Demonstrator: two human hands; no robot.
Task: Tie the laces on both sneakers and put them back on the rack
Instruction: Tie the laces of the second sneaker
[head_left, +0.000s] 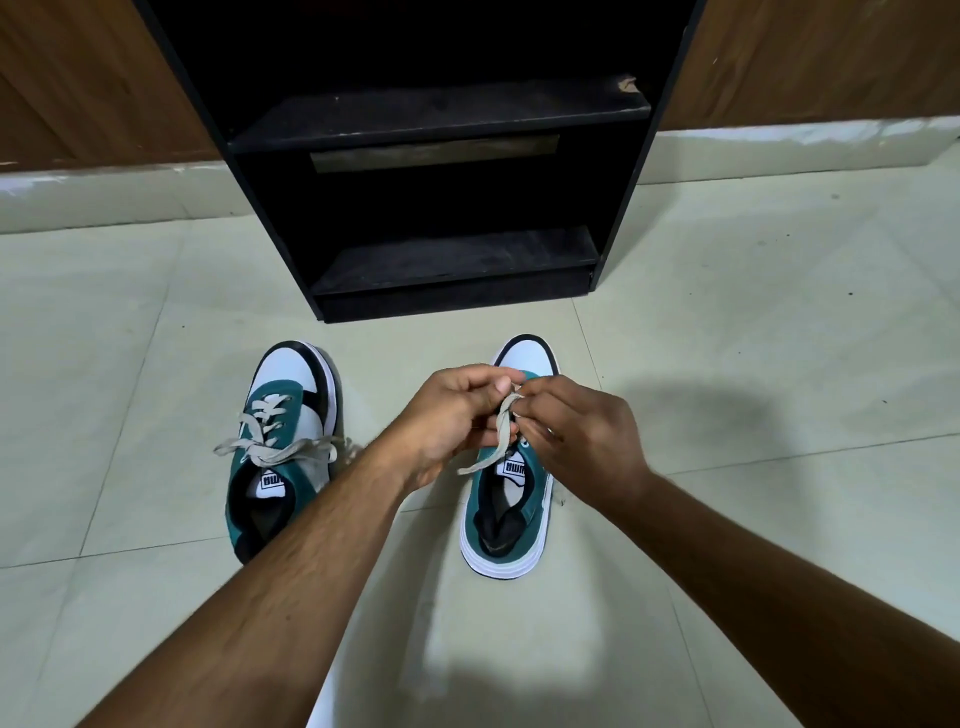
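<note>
Two teal-and-white sneakers sit side by side on the tiled floor (727, 364), toes toward a black rack (441, 114) standing just beyond them. Both hands are working over the right sneaker (511, 514): the left hand (452, 421) and the right hand (576, 431) each pinch its pale lace (503, 423), fingers curled tight around it above the tongue, one loose end trailing toward the left. The left sneaker (283, 441) stands apart, its lace (275, 449) already crossed in a bow.

Both hands hide the right sneaker's (506, 512) eyelets; rack (441, 119) top cropped.
</note>
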